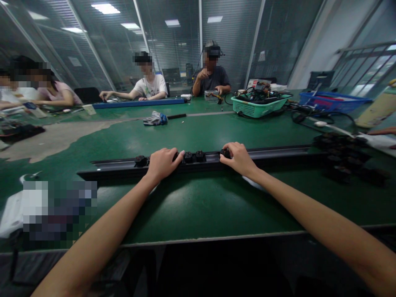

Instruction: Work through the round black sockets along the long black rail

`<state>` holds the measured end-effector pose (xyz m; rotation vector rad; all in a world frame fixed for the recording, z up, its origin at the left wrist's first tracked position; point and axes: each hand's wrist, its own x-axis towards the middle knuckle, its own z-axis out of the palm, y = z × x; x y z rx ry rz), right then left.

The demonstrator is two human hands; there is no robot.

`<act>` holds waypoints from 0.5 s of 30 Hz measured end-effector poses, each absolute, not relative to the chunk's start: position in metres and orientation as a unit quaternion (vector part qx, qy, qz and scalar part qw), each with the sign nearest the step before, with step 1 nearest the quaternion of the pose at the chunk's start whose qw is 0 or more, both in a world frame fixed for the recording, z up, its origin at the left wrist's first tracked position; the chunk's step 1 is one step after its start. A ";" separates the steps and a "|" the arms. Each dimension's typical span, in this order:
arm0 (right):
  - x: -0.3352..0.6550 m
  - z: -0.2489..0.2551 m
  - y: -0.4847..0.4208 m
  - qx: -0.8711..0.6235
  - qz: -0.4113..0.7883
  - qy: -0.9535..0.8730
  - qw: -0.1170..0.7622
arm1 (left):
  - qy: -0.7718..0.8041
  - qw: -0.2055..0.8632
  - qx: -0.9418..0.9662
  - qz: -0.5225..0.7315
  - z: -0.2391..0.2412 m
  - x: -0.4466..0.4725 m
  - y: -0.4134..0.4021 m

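A long black channel-shaped rail (266,153) lies across the green table in front of me, with several small black round-topped modules (199,156) sitting in its groove. My left hand (162,164) is closed over the rail, left of its middle, with thumb and fingers around a dark module that is mostly hidden. Farther right, my right hand (239,159) pinches another black module (225,153) at the groove. Whether that piece is fully seated in the groove I cannot tell. One more module (140,161) sits in the rail to the left of my left hand.
A pile of black modules (343,154) lies at the rail's right end. Behind are a green basket (260,106) of cables, a blue basket (334,101) and a crumpled cloth (155,119). A white object (14,210) lies front left. Several people sit across the table (198,214).
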<state>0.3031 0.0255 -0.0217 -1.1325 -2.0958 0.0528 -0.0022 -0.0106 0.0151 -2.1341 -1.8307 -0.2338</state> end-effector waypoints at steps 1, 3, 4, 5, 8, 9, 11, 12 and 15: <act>0.303 -0.021 0.025 -0.443 0.019 -0.817 0.368 | -0.640 0.159 -0.747 -0.081 0.015 -0.002 -0.011; 0.304 -0.020 0.025 -0.445 0.009 -0.819 0.362 | -0.641 0.161 -0.746 -0.080 0.016 -0.002 -0.011; 0.305 -0.020 0.025 -0.445 0.000 -0.821 0.357 | -0.641 0.161 -0.746 -0.080 0.016 -0.002 -0.011; 0.305 -0.019 0.024 -0.445 -0.010 -0.824 0.351 | -0.642 0.162 -0.745 -0.079 0.016 -0.002 -0.011; 0.307 -0.017 0.024 -0.448 -0.022 -0.831 0.329 | -0.642 0.164 -0.745 -0.077 0.017 -0.002 -0.011; 0.308 -0.016 0.024 -0.451 -0.014 -0.832 0.322 | -0.642 0.164 -0.745 -0.076 0.017 -0.002 -0.011; 0.311 -0.013 0.027 -0.454 0.011 -0.838 0.303 | -0.641 0.165 -0.746 -0.073 0.017 -0.001 -0.011; 0.313 -0.012 0.029 -0.451 0.023 -0.843 0.292 | -0.641 0.166 -0.746 -0.072 0.017 -0.001 -0.012; 0.321 -0.008 0.035 -0.425 0.048 -0.864 0.265 | -0.640 0.164 -0.747 -0.075 0.017 -0.002 -0.012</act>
